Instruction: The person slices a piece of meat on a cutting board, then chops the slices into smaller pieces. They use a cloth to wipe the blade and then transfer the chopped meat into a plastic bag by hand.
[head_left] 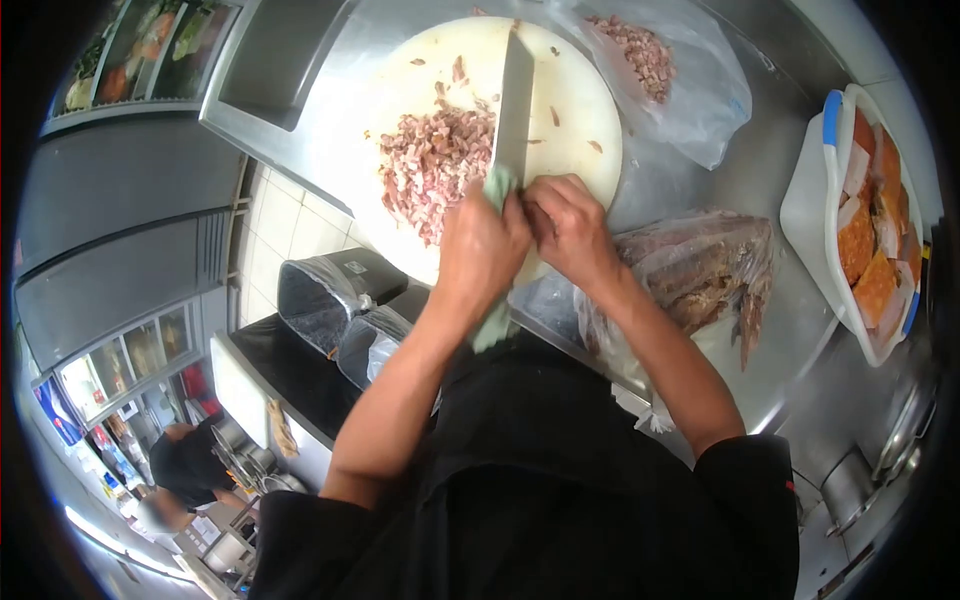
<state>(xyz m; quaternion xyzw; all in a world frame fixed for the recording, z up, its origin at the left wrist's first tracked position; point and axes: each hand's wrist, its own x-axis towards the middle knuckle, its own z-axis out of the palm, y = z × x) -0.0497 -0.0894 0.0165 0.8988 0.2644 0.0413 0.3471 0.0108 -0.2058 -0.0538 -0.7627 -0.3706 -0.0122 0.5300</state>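
A wide-bladed knife [516,100] stands over the round white cutting board [580,130], its blade pointing away from me. At the blade's near end, my left hand [483,240] is closed on a green cloth [497,325], whose lower end hangs toward my apron. My right hand [568,222] is curled close beside it, fingers bent inward near the knife; what they grip is hidden. The knife's handle is hidden by the hands and cloth. Diced pinkish meat [435,165] lies heaped on the board left of the blade, with small scraps around it.
A plastic bag [700,110] of diced meat lies beyond the board. Right of my arm is a large wrapped meat piece [700,265]. A white tub [812,205] of browned slabs stands far right. Lined bins [325,300] are at lower left; another person [190,460] is beyond.
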